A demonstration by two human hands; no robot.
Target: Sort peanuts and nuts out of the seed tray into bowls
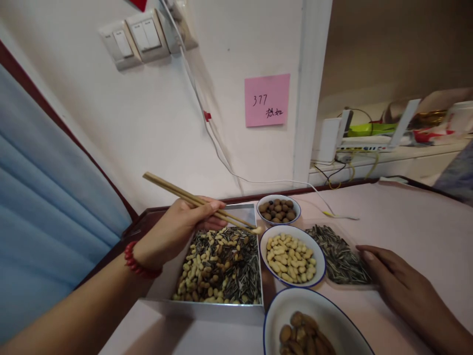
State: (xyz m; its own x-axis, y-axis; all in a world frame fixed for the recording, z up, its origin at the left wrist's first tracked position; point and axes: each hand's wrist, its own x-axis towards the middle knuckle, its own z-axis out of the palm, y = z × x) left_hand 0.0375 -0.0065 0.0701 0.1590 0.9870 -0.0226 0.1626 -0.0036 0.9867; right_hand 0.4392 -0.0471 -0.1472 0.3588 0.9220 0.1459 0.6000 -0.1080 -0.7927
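Observation:
My left hand (pixel 201 215) is closed around a pair of wooden chopsticks (pixel 177 191). Their tips pinch a single peanut (pixel 257 230) between the box and the peanut bowl. Below that hand, a silver-white box (pixel 207 311) holds peanuts and striped sunflower seeds mixed with some brown nuts. A blue-rimmed bowl (pixel 322 254) of peanuts stands right of the box. My right hand (pixel 397 276) rests at the right edge of a shallow tray of sunflower seeds (pixel 342 259), fingers stretched out; its fingertips touch or nearly touch the tray.
A small bowl (pixel 259 213) of round brown nuts stands at the back. A larger bowl (pixel 334 310) with brown oval nuts is in front. A white cable (pixel 266 181) runs down the wall onto the pink tabletop (pixel 417 227). A router (pixel 364 148) sits on the ledge behind.

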